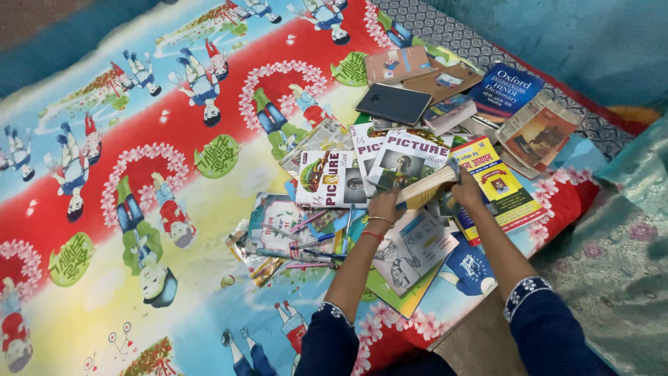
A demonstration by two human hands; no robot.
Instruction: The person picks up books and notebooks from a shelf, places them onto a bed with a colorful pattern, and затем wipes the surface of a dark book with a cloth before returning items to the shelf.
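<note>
Both hands are on one thick book (426, 188), fingers wrapped round it: the left hand (384, 204) clamps its near end, the right hand (465, 188) its far end, and it is lifted edge-on over the scattered pile. Beneath lie picture magazines (334, 177), a yellow paperback (502, 186) and pens (309, 240), all on the cartoon-print bedsheet (139, 174). A dark tablet (394, 103) sits farther back.

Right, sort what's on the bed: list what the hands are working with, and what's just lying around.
In hand:
- thick book, held at both ends
- left hand gripping its near end
- right hand gripping its far end

Lying about:
- yellow book
- blue dictionary
- dark tablet
- two picture magazines
- pens
- cartoon bedsheet
</note>
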